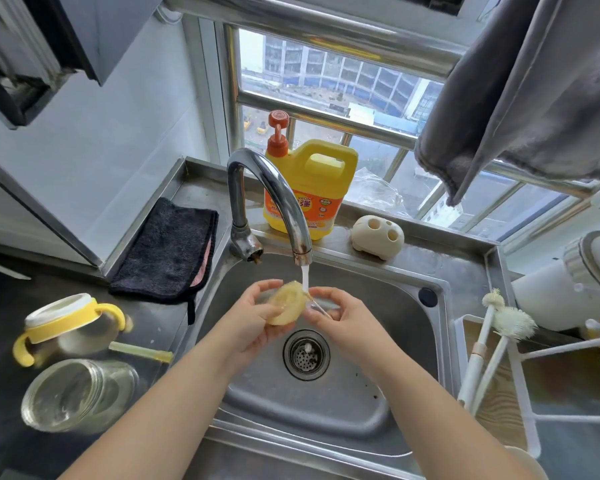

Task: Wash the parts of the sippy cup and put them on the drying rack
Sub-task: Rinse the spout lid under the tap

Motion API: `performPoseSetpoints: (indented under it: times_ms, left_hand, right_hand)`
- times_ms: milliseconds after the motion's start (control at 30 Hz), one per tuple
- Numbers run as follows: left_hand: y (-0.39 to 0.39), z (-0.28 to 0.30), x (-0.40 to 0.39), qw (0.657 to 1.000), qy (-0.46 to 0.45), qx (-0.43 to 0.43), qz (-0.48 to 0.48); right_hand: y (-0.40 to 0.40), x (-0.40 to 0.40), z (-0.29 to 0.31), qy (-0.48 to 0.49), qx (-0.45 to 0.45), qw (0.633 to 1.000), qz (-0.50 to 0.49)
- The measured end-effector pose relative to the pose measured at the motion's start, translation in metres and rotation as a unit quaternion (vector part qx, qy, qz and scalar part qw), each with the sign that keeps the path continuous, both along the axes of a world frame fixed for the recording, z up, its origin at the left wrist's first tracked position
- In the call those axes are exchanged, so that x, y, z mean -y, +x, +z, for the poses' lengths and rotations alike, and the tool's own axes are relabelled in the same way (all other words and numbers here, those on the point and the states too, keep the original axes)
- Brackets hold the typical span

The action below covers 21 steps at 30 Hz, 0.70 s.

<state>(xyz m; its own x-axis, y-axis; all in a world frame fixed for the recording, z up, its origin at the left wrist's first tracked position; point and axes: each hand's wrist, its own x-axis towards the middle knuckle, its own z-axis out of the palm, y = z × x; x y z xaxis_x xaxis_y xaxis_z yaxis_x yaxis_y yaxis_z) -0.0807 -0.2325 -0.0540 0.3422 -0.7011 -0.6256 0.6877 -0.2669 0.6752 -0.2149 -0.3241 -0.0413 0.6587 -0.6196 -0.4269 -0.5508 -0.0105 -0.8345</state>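
Observation:
Over the steel sink (395, 299), my left hand (253, 320) grips a pale yellow sponge (286, 306). My right hand (340, 320) pinches a small clear sippy-cup part (321, 306) right beside the sponge, under the water running from the tap (274, 199). On the dark counter to the left lies the sippy cup body (73, 327) with yellow handles and a white rim. A yellowish straw (139, 351) lies beside it, and a clear cup (80, 393) lies on its side below. The white drying rack (520, 358) stands at the right.
A yellow detergent jug (309, 188) with an orange pump stands behind the tap, next to a cream holder (378, 235) with holes. A dark cloth (170, 247) lies left of the sink. Bottle brushes (492, 327) lean in the rack. A grey towel (534, 98) hangs above.

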Motion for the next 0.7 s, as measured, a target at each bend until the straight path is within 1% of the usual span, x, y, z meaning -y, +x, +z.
performPoseSetpoints:
  times_ms: [100, 167, 267, 300, 400, 467, 533, 600, 633, 700]
  left_hand:
    - [-0.001, 0.004, -0.002, 1.0, -0.005, -0.018, -0.023]
    - [-0.003, 0.007, -0.002, 0.998, -0.013, -0.03, -0.044]
    - [-0.009, 0.01, -0.002, 0.996, -0.001, -0.039, -0.074]
    - [-0.011, 0.01, -0.002, 0.995, 0.002, -0.025, -0.092]
    - [-0.011, 0.002, -0.005, 0.986, 0.006, 0.097, -0.139]
    - [-0.008, -0.004, -0.005, 0.983, 0.003, 0.133, -0.124]
    - [-0.008, -0.004, -0.005, 0.988, -0.015, 0.111, -0.104]
    - [-0.007, -0.005, -0.002, 0.994, -0.015, 0.088, -0.071]
    - [-0.006, -0.004, 0.0, 0.996, -0.008, 0.079, -0.042]
    - [-0.004, -0.005, 0.004, 0.998, 0.01, 0.06, 0.026]
  right_hand:
    - [0.002, -0.001, -0.007, 0.018, 0.02, 0.999, 0.025]
    - [0.004, -0.001, -0.009, -0.002, 0.012, 0.999, 0.034]
    - [0.009, -0.003, -0.009, -0.054, -0.015, 0.998, 0.011]
    - [0.011, -0.004, -0.007, -0.074, -0.028, 0.997, 0.004]
    - [0.015, -0.005, 0.001, -0.102, -0.053, 0.993, 0.001]
    - [0.018, -0.007, 0.006, -0.104, -0.069, 0.992, 0.022]
    - [0.019, -0.009, 0.008, -0.101, -0.095, 0.99, 0.039]
    - [0.016, -0.011, 0.011, -0.088, -0.117, 0.988, 0.039]
    - [0.013, -0.011, 0.014, -0.085, -0.119, 0.988, 0.04]
    - [0.005, -0.01, 0.02, -0.117, -0.118, 0.984, 0.059]
